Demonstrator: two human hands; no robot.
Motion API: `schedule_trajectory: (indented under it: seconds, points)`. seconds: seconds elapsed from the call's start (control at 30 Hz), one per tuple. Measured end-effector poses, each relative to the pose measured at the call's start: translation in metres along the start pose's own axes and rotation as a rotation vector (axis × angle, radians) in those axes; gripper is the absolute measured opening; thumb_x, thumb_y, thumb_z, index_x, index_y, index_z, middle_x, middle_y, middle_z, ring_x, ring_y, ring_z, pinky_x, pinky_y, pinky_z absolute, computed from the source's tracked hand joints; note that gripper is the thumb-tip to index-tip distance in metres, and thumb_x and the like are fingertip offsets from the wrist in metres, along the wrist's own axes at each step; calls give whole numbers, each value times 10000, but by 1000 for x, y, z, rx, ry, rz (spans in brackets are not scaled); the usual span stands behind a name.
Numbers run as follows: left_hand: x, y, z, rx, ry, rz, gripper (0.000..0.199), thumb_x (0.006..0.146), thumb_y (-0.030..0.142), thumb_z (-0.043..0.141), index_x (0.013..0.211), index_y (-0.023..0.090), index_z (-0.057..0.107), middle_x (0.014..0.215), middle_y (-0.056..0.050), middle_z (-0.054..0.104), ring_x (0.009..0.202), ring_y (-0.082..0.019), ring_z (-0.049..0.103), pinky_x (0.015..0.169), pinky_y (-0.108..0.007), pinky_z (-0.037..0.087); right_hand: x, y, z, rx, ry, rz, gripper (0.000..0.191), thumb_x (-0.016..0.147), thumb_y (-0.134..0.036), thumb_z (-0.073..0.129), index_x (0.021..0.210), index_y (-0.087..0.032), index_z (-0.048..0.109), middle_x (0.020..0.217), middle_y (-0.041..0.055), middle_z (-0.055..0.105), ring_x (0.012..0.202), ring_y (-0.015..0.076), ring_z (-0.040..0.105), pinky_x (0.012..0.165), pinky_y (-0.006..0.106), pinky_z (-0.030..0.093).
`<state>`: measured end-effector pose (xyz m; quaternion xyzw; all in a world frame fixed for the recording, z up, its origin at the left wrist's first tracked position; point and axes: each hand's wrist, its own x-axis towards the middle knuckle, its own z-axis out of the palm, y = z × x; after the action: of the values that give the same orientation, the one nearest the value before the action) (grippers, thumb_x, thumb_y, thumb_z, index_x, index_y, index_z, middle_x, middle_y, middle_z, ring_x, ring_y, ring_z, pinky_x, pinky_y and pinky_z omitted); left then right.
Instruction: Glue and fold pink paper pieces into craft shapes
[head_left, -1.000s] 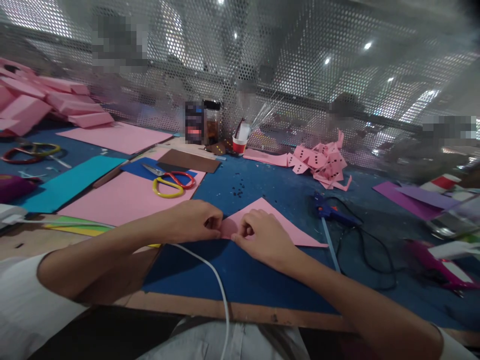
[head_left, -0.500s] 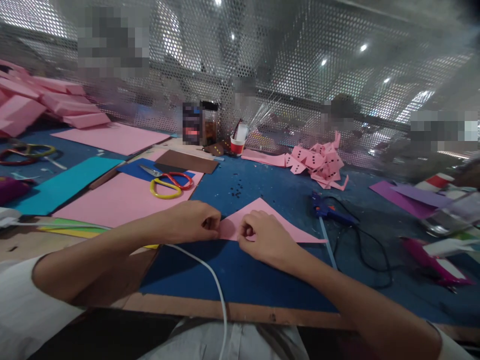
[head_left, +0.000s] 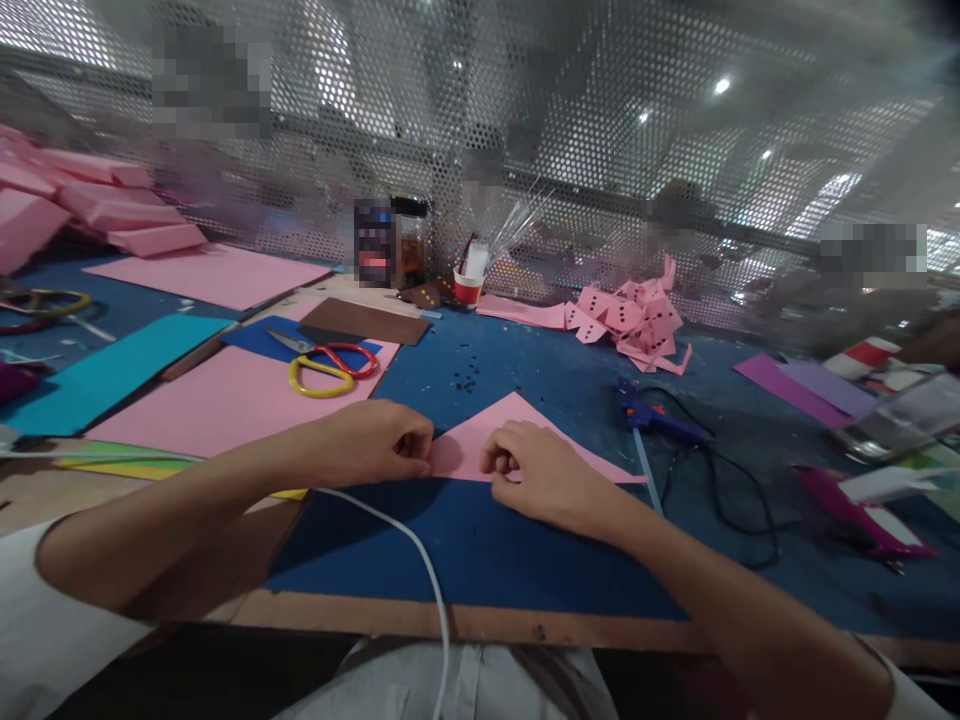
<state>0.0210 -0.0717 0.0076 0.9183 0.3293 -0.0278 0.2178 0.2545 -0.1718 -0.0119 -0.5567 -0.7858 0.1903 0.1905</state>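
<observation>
Right, on my only feed, the head view, I have both bare hands low over the blue-topped counter (head_left: 480, 560), with a flat triangle of pink paper (head_left: 461, 452) directly at them. Its long edge faces the wearer and runs left to right from one grip past the other, while its apex points away, beyond and between the two.

I read the left hand (head_left: 382, 442) as the one at the triangle's left corner: thumb and forefinger are drawn narrow there, though I can't tell whether they pinch the paper or merely press it. The right hand (head_left: 541, 474) lies over the near edge, fingers curled loosely with the thumb underneath; I can't make out whether that grip has any paper in it. For the long right-hand point of the triangle, the right hand is clearly the nearer. That point tapers out rightward from its grip to a pale blue stick (head_left: 647, 470), touching or just beside it.

Farther right of the right grip I have a dark blue glue gun (head_left: 664, 423) with a black cord. Beyond the left grip, away from the wearer, lie scissors with red and yellow handles (head_left: 315, 351); a white cable (head_left: 434, 585) curves down on its near side.
</observation>
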Motion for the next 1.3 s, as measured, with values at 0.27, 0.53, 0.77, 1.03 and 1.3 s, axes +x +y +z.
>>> schedule_trajectory:
  seconds: [0.27,0.53,0.77,1.03,1.3]
  points:
    - [0,0,1,5,7,3,161,840,376,635,785,242,704,786,15,713,706,-163,628,600,-251,375,0,11,-10,131,-101,-1,270,845,-64,543,985,-200,729,1023,28,716,879,156,616,796,274,434]
    - [-2,0,1,7,20,16,144,839,346,620,781,234,689,784,7,706,711,-170,625,607,-259,380,0,7,-6,65,-52,-36,233,790,-60,577,938,-198,694,936,17,695,846,157,597,765,269,427]
    - [-1,9,16,-66,124,35,162,856,386,626,875,228,653,853,0,700,741,-176,617,629,-262,400,1,3,-5,78,-51,-19,244,744,-52,576,908,-198,682,896,12,680,810,157,574,729,269,408]
    - [4,12,29,-21,216,6,106,831,313,595,778,222,603,765,3,652,688,-172,561,610,-276,335,0,7,-3,76,-22,-46,249,744,-61,567,913,-206,679,894,5,673,814,154,569,724,271,400]
    - [4,14,24,-66,169,3,57,798,268,587,816,228,622,775,20,655,693,-158,577,618,-257,375,-1,10,-1,81,-12,-56,242,754,-74,566,922,-203,682,909,11,676,818,154,575,725,273,402]
